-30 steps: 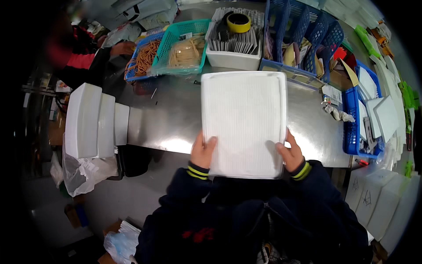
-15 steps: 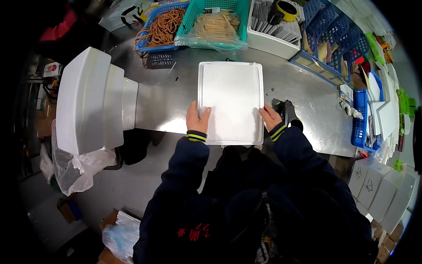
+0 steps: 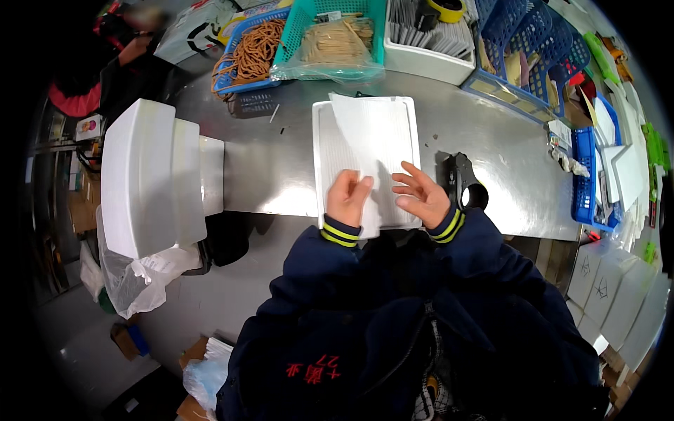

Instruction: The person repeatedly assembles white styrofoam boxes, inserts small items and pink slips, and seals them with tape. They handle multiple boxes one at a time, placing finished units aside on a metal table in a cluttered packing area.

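Note:
A white rectangular foam tray (image 3: 319, 151) lies on the metal table in front of me. Over it stands a thin white sheet (image 3: 358, 126), tilted and slightly curved, its lower edge reaching past the tray's near rim. My left hand (image 3: 347, 202) pinches this sheet between thumb and fingers above the tray's near left part. At the near right part of the tray, my right hand (image 3: 425, 196) is open, fingers spread and nothing in them. Just right of it lies a black tool with a round opening (image 3: 460, 179), perhaps a tape dispenser.
Stacked white foam boxes (image 3: 140, 179) stand at the left. Along the back are a blue basket of brown cord (image 3: 226, 70), a green basket (image 3: 286, 43) with bagged wooden sticks, a white foam box (image 3: 432, 64) and blue bins (image 3: 502, 84). Another person's hand (image 3: 133, 50) shows at far left.
My hands have left the tray's sides and moved inward over it. The left has taken hold of the thin sheet and raised it; the right has spread its fingers. Another person has come further into view.

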Demonstrator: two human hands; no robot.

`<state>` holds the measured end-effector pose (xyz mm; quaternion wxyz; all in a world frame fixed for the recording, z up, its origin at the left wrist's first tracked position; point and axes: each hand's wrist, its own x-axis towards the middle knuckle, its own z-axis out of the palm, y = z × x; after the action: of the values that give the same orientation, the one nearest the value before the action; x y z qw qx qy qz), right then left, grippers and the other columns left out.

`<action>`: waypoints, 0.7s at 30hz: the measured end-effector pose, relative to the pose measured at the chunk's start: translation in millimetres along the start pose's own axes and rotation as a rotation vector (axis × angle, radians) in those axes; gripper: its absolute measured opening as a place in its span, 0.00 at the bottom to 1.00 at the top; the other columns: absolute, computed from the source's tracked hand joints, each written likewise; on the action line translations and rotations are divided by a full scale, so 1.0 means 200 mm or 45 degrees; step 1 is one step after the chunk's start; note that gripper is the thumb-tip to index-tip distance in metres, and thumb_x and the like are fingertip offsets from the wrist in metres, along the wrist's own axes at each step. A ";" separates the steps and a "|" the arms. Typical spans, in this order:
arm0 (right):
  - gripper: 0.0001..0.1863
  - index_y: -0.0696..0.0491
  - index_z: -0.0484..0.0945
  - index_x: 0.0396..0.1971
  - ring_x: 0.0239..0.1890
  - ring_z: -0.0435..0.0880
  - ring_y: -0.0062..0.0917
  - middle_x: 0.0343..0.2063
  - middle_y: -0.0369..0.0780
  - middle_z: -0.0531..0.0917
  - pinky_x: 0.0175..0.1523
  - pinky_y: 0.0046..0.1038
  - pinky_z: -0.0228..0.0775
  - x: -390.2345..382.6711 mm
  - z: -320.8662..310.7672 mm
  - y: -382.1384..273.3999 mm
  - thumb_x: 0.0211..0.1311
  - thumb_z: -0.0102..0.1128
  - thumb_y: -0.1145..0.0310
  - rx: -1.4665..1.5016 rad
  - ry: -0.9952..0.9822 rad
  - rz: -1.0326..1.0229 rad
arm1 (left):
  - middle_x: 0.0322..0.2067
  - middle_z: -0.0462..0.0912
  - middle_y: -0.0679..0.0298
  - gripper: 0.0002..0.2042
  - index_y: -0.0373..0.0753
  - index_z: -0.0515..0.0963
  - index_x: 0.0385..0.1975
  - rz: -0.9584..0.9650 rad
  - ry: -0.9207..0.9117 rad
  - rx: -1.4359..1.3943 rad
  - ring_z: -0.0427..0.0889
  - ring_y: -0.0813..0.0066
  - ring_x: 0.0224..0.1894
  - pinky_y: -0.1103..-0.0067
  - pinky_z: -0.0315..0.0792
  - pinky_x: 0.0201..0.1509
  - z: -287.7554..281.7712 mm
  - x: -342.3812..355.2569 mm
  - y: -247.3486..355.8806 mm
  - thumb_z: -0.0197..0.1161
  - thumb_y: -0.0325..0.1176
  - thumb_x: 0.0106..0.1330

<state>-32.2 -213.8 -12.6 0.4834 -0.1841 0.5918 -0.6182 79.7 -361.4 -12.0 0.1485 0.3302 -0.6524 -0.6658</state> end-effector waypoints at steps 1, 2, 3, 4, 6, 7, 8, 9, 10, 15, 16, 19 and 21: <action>0.41 0.56 0.47 0.61 0.52 0.67 0.30 0.52 0.49 0.65 0.54 0.29 0.60 -0.03 -0.02 -0.03 0.51 0.61 0.68 0.140 -0.040 0.051 | 0.24 0.70 0.70 0.05 0.35 0.68 0.29 -0.050 -0.123 -0.332 0.67 0.86 0.27 0.86 0.63 0.29 0.07 -0.01 -0.07 0.53 0.29 0.61; 0.40 0.57 0.47 0.60 0.51 0.68 0.29 0.51 0.49 0.66 0.54 0.29 0.61 -0.06 -0.06 -0.05 0.51 0.60 0.70 0.148 -0.025 0.018 | 0.29 0.72 0.66 0.06 0.34 0.68 0.36 -0.184 -0.285 -0.654 0.70 0.84 0.32 0.85 0.66 0.33 0.18 -0.03 -0.02 0.49 0.28 0.63; 0.39 0.58 0.47 0.60 0.50 0.69 0.29 0.51 0.49 0.67 0.54 0.28 0.61 -0.09 -0.10 -0.07 0.51 0.59 0.72 0.153 -0.016 -0.019 | 0.36 0.73 0.62 0.09 0.33 0.67 0.40 -0.280 -0.382 -0.768 0.72 0.79 0.39 0.83 0.69 0.40 0.26 -0.04 -0.01 0.47 0.30 0.64; 0.35 0.59 0.50 0.59 0.47 0.72 0.27 0.47 0.47 0.71 0.51 0.27 0.64 -0.13 -0.12 -0.11 0.51 0.56 0.76 0.135 0.146 0.030 | 0.37 0.73 0.61 0.10 0.34 0.66 0.41 -0.358 -0.425 -0.842 0.73 0.77 0.40 0.81 0.70 0.41 0.30 -0.05 0.01 0.48 0.31 0.64; 0.26 0.61 0.59 0.54 0.39 0.76 0.23 0.38 0.43 0.77 0.42 0.23 0.69 -0.17 -0.29 -0.10 0.52 0.51 0.77 0.085 0.317 0.074 | 0.39 0.73 0.59 0.11 0.35 0.66 0.43 -0.363 -0.454 -0.819 0.75 0.74 0.39 0.79 0.71 0.43 0.35 -0.06 0.05 0.49 0.33 0.64; 0.23 0.62 0.63 0.52 0.36 0.77 0.22 0.35 0.42 0.78 0.39 0.21 0.71 -0.17 -0.40 -0.04 0.53 0.49 0.77 0.103 0.352 0.087 | 0.40 0.73 0.58 0.12 0.36 0.66 0.43 -0.288 -0.429 -0.725 0.76 0.73 0.38 0.79 0.72 0.43 0.34 -0.05 0.04 0.49 0.34 0.64; 0.20 0.62 0.66 0.50 0.33 0.78 0.21 0.32 0.41 0.78 0.37 0.21 0.71 -0.17 -0.48 0.00 0.54 0.48 0.77 0.133 0.486 0.101 | 0.39 0.74 0.59 0.12 0.37 0.66 0.44 -0.216 -0.384 -0.543 0.77 0.74 0.34 0.80 0.72 0.40 0.33 -0.03 0.02 0.50 0.34 0.64; 0.18 0.62 0.68 0.47 0.30 0.78 0.20 0.30 0.40 0.79 0.35 0.20 0.72 -0.15 -0.51 0.01 0.54 0.46 0.77 0.163 0.596 0.119 | 0.37 0.75 0.60 0.10 0.35 0.67 0.41 -0.150 -0.216 -0.338 0.77 0.74 0.31 0.80 0.73 0.35 0.29 0.01 -0.05 0.52 0.31 0.62; 0.16 0.61 0.70 0.45 0.30 0.78 0.20 0.29 0.39 0.79 0.34 0.20 0.73 -0.15 -0.54 -0.01 0.55 0.48 0.76 0.239 0.586 0.154 | 0.34 0.76 0.60 0.10 0.35 0.69 0.39 -0.028 -0.071 -0.039 0.76 0.75 0.30 0.81 0.72 0.33 0.24 0.04 -0.12 0.55 0.30 0.60; 0.23 0.57 0.71 0.44 0.38 0.77 0.27 0.38 0.42 0.77 0.42 0.25 0.70 -0.09 -0.79 0.28 0.60 0.44 0.52 -0.335 0.405 -0.047 | 0.20 0.70 0.64 0.15 0.34 0.70 0.30 0.295 0.129 0.663 0.69 0.77 0.20 0.81 0.67 0.25 0.28 0.15 -0.21 0.68 0.32 0.47; 0.25 0.56 0.70 0.45 0.39 0.76 0.28 0.40 0.43 0.77 0.43 0.26 0.69 -0.08 -0.77 0.29 0.60 0.42 0.49 0.172 0.478 0.033 | 0.19 0.68 0.65 0.16 0.35 0.69 0.30 0.338 0.117 0.729 0.68 0.76 0.20 0.81 0.67 0.24 0.33 0.17 -0.22 0.68 0.34 0.46; 0.35 0.56 0.67 0.50 0.42 0.74 0.30 0.43 0.44 0.74 0.45 0.27 0.68 -0.09 -0.68 0.15 0.57 0.34 0.39 0.807 0.501 0.238 | 0.19 0.69 0.64 0.20 0.36 0.68 0.34 0.342 0.111 0.865 0.71 0.72 0.21 0.78 0.68 0.25 0.44 0.22 -0.22 0.69 0.36 0.44; 0.37 0.56 0.65 0.51 0.41 0.74 0.30 0.42 0.45 0.74 0.44 0.28 0.68 -0.12 -0.70 0.11 0.56 0.35 0.38 0.834 0.584 0.382 | 0.20 0.72 0.62 0.20 0.36 0.67 0.36 0.188 0.078 0.895 0.75 0.70 0.23 0.77 0.70 0.27 0.48 0.25 -0.21 0.67 0.34 0.45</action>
<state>-124.2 -113.1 -55.7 0.4571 0.2096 0.4766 -0.7211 -8.9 -314.3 -71.0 0.0930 0.3330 -0.8587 -0.3782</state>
